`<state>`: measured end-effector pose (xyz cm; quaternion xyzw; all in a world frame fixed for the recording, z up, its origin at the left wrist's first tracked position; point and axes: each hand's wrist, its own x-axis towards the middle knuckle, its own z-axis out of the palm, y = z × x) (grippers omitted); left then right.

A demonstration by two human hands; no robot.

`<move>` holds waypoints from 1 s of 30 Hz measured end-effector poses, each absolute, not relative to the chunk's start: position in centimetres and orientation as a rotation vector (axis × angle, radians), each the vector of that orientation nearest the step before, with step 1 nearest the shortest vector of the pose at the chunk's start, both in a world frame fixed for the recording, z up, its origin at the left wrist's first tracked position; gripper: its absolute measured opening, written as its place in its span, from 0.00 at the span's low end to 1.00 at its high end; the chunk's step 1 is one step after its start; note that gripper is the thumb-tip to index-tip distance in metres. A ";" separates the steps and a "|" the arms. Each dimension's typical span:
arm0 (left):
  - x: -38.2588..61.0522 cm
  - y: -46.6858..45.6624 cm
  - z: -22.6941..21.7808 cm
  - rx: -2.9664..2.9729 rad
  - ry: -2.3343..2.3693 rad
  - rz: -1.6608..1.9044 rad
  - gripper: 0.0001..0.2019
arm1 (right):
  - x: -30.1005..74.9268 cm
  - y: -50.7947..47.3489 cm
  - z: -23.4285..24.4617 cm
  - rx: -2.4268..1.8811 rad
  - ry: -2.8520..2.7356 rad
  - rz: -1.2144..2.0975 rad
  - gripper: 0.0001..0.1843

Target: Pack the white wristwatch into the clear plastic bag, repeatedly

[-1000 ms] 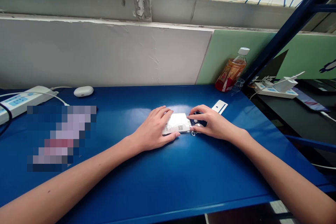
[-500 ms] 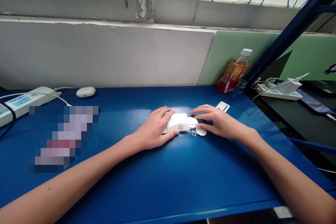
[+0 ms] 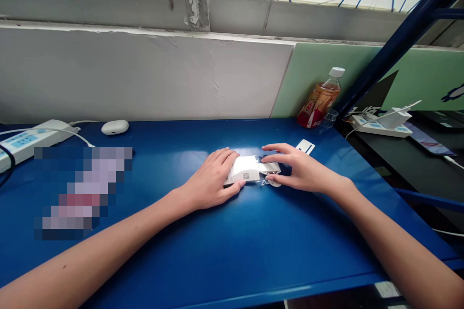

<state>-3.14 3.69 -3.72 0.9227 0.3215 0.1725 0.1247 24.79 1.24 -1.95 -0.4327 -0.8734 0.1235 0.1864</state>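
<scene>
A small white packet (image 3: 246, 170) with a printed code lies on the blue table (image 3: 232, 241). My left hand (image 3: 212, 181) rests on its left end, fingers curled over it and thumb along its near edge. My right hand (image 3: 299, 169) is at its right end, fingers pinching a small clear flap (image 3: 270, 167) of the packet. A little chain and a white oval piece (image 3: 270, 183) lie just under that hand.
A white tag (image 3: 305, 146) lies behind my right hand. A bottle of orange drink (image 3: 319, 99) stands at the back right. A white earbud case (image 3: 115, 127) and a power strip (image 3: 25, 142) sit at the back left. A blurred patch (image 3: 81, 193) covers the left. A dark side desk (image 3: 409, 154) holds another power strip.
My right hand's fingers have closed on the clear flap at the packet's right end and lifted it a little. My left hand has stayed on the packet.
</scene>
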 end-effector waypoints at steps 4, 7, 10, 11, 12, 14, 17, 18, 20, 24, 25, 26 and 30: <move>-3.1 3.7 -3.8 2.694 0.945 0.527 0.28 | 23.6 1.2 -3.0 -1.188 -2.425 0.330 0.18; -3.1 3.7 -4.0 2.677 0.965 0.558 0.27 | 23.3 1.2 -3.0 -1.157 -2.429 0.309 0.14; -3.1 3.7 -4.0 2.680 0.975 0.561 0.26 | 23.4 1.1 -2.6 -1.162 -2.476 0.259 0.14; -3.1 3.7 -4.0 2.681 0.981 0.560 0.26 | 23.6 1.2 -2.4 -1.183 -2.479 0.229 0.14; -3.1 3.7 -3.9 2.681 0.987 0.556 0.26 | 23.7 1.2 -2.3 -1.207 -2.472 0.200 0.14; -3.1 3.7 -3.7 2.686 0.991 0.544 0.26 | 24.1 1.4 -2.2 -1.250 -2.438 0.164 0.15; -3.0 3.7 -3.5 2.694 0.977 0.534 0.25 | 24.5 1.6 -2.1 -1.266 -2.341 0.185 0.14; -3.0 3.7 -3.5 2.694 0.973 0.534 0.25 | 24.6 1.6 -2.0 -1.267 -2.278 0.204 0.14; -3.0 3.7 -3.5 2.690 0.964 0.535 0.25 | 24.5 1.6 -1.8 -1.281 -2.116 0.259 0.14; -3.1 3.7 -3.5 2.699 0.947 0.525 0.27 | 23.8 1.3 -1.5 -1.294 -1.906 0.497 0.15; -3.1 3.7 -3.6 2.707 0.943 0.523 0.28 | 23.6 1.3 -1.6 -1.273 -1.884 0.566 0.16; -3.1 3.7 -3.6 2.718 0.942 0.519 0.28 | 23.3 1.4 -1.7 -1.245 -1.864 0.632 0.17; -3.1 3.7 -3.6 2.742 0.946 0.479 0.30 | 22.7 1.4 -2.7 -1.194 -1.849 0.714 0.17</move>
